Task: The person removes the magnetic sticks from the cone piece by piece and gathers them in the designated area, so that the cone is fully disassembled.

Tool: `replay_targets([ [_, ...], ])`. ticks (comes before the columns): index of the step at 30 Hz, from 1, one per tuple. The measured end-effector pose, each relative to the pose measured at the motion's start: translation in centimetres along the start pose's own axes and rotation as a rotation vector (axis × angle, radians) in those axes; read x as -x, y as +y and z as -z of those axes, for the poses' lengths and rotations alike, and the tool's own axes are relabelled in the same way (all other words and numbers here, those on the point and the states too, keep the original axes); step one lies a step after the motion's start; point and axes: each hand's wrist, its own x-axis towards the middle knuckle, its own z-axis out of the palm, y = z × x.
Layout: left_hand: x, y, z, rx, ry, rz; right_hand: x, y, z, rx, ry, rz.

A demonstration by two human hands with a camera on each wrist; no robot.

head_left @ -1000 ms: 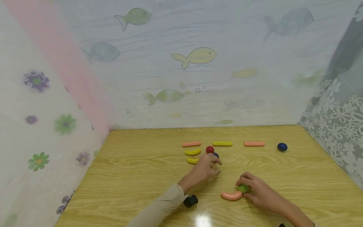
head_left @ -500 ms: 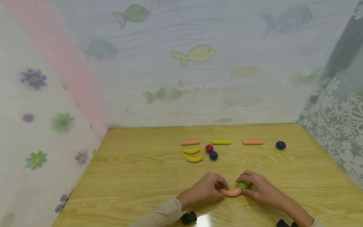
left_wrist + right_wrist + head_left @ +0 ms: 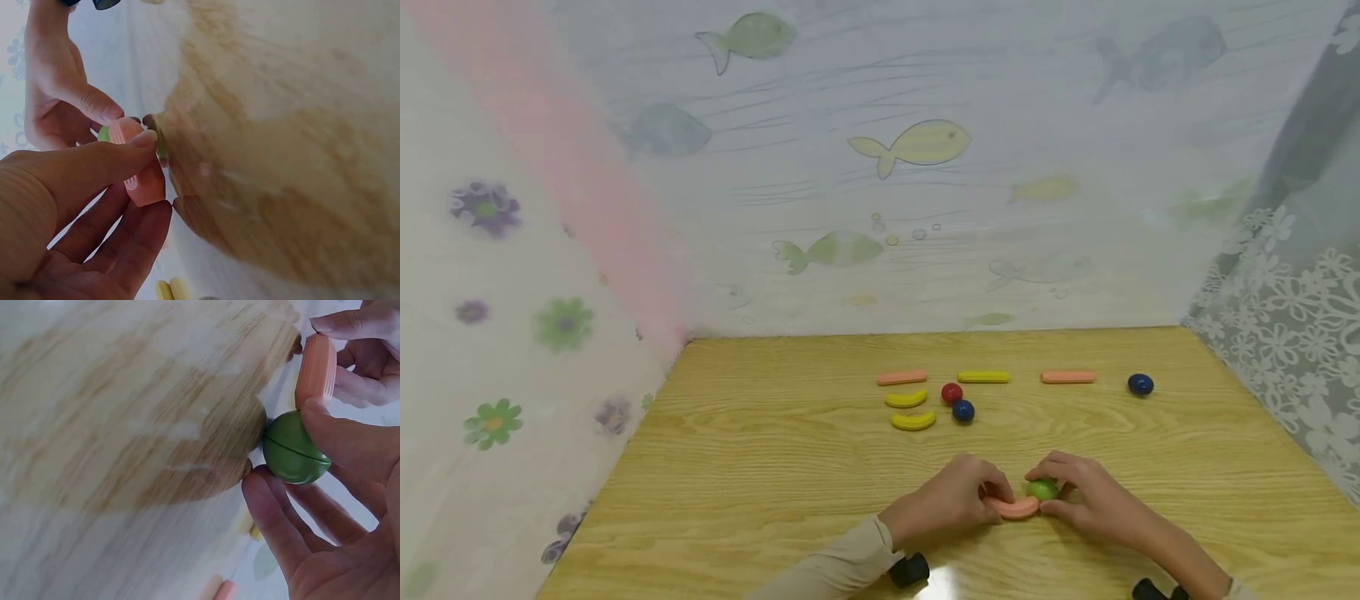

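Observation:
In the head view my left hand (image 3: 951, 500) pinches the left end of a curved salmon-pink piece (image 3: 1019, 508) lying low at the tabletop. The left wrist view shows thumb on one side of the ribbed piece (image 3: 145, 181) and fingers on the other. My right hand (image 3: 1097, 504) grips a small green ball (image 3: 1042, 488), which sits against the curved piece's right end. Seen from the right wrist, the green ball (image 3: 294, 450) has a seam round it, and the right thumb lies where ball and piece meet.
Farther back lie two curved yellow pieces (image 3: 913, 421), a red ball (image 3: 952, 393) beside a blue ball (image 3: 963, 411), two straight salmon sticks (image 3: 1068, 377) and a yellow stick (image 3: 983, 377). Another dark blue ball (image 3: 1140, 384) is at right. A patterned curtain (image 3: 910, 208) borders the wooden table (image 3: 760, 433).
My left hand has come down from beside the blue ball to the curved salmon piece and now pinches its left end. The right hand stays on the green ball.

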Motion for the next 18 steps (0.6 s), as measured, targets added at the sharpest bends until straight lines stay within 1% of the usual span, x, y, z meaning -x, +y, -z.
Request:
replay_targets([
  [4,0.4,-0.5,0.5,0.014,0.018,0.040,0.2,0.2,0.5,0.016,-0.007,-0.052],
  [6,0.5,-0.8,0.9,0.033,0.038,0.069,0.4,0.5,1.0,0.052,0.012,-0.086],
  [8,0.5,-1.1,1.4,0.054,0.062,0.094,0.6,0.7,1.4,0.094,0.047,-0.099],
  [10,0.0,-1.4,1.9,0.059,0.089,0.101,0.9,1.0,1.7,0.115,0.074,-0.092],
  [13,-1.1,-1.7,2.6,0.057,0.124,0.107,1.1,1.4,1.8,0.118,0.088,-0.074],
  [18,-3.3,-2.0,3.4,0.021,0.181,0.106,1.0,1.7,1.6,0.104,0.074,-0.062],
])
